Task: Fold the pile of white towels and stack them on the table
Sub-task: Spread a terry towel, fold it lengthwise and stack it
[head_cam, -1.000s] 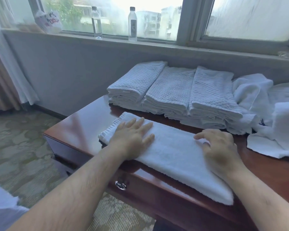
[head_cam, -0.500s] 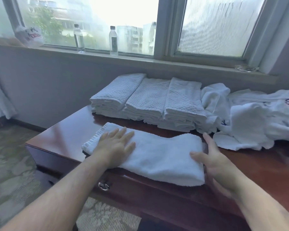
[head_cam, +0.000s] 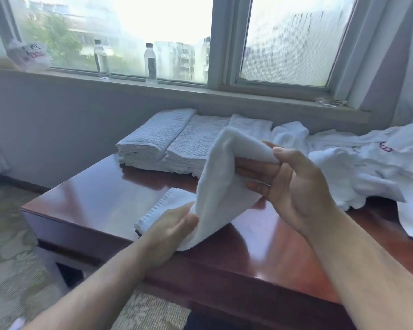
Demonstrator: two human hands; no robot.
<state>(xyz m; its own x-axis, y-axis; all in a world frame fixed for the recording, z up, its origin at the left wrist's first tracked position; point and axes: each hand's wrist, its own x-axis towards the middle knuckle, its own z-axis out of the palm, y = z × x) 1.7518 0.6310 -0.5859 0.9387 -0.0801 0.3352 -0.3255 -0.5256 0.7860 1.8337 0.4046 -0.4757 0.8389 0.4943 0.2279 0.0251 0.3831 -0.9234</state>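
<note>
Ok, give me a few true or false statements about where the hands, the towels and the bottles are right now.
1. The right hand lifts one end of the white terry towel. True.
2. The left hand is off the towel. False: it holds the towel's lower part down.
3. Three stacks of folded white waffle-weave towels sit by the wall. True.
4. Two clear plastic bottles stand on the brown wooden table. False: they are on the windowsill.

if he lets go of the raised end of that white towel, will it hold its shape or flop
Probably flop: the towel already bends limply between the right hand and left hand. It looks light, lifted by a fingertip pinch. Its nubby terry likely grips the glossy table rather than sliding.
</note>
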